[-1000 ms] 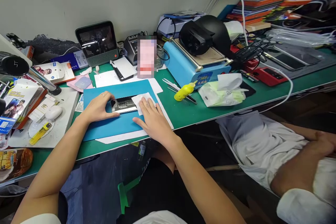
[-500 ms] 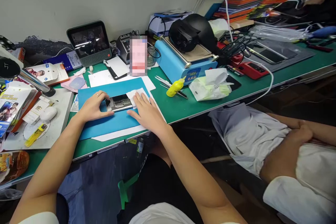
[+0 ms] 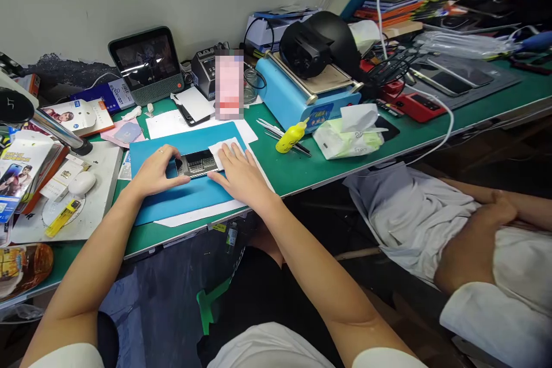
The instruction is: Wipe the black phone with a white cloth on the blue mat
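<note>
A smartphone (image 3: 197, 164) with a dark, glossy face lies flat on a blue mat (image 3: 185, 200). My left hand (image 3: 156, 174) grips its left end, thumb along the near edge and fingers at the far edge. Over the phone's right end is a folded white tissue (image 3: 218, 151). My right hand (image 3: 238, 172) holds this tissue down with outstretched fingers, its thumb by the phone's near edge. The palm side of that hand and part of the tissue are hidden.
Behind the mat stand a smart display (image 3: 146, 66) and a blue machine (image 3: 297, 89). A yellow bottle (image 3: 290, 139) and tissue pack (image 3: 345, 141) lie to the right. Boxes and a lamp (image 3: 60, 129) crowd the left. A seated person (image 3: 457, 241) is at the right.
The camera view has shifted slightly. My right hand and the tissue have moved very little on the phone's right end; my left hand keeps its grip.
</note>
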Demonstrator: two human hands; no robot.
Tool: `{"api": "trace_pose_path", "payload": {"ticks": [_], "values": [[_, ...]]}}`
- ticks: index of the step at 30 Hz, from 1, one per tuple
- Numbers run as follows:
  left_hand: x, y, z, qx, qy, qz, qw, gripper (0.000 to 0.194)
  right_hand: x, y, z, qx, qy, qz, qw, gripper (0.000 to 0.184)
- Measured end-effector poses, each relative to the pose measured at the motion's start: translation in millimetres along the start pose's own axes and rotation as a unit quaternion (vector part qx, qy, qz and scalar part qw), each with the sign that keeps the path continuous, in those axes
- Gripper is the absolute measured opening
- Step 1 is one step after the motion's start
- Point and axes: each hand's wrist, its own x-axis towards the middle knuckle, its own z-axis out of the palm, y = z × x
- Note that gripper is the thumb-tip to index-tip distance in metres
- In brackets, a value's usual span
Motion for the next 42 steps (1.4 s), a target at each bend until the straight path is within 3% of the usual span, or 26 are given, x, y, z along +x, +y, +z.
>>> {"api": "trace_pose_path", "payload": {"ticks": [3, 8, 14, 27, 36, 42], "values": [[-1, -1, 1.2, -0.007, 0.003, -0.025, 1.000, 0.080, -1, -5, -2, -0.013, 0.003, 0.000, 1.000, 0.083], [-1, -3, 3.9, -0.015, 0.003, -0.020, 1.000, 0.070, -12, -7, 3, -0.018, 0.002, -0.010, 1.000, 0.083], [0, -7, 9.2, -0.041, 0.014, -0.049, 0.998, 0.074, 3, -14, 4, -0.018, 0.006, -0.040, 0.999, 0.088], [0, -3, 9.4, -0.042, 0.020, -0.027, 0.999, 0.064, 11, -51, 21, 0.012, 0.026, -0.076, 0.997, 0.090], [0, -5, 11.6, -0.019, 0.022, -0.004, 1.000, 0.055, 14, -64, 27, 0.046, 0.032, -0.100, 0.993, 0.093], [1, -11, 13.0, -0.002, 0.021, 0.060, 0.998, 0.072, 21, -76, 27, 0.040, 0.043, -0.112, 0.992, 0.095]]}}
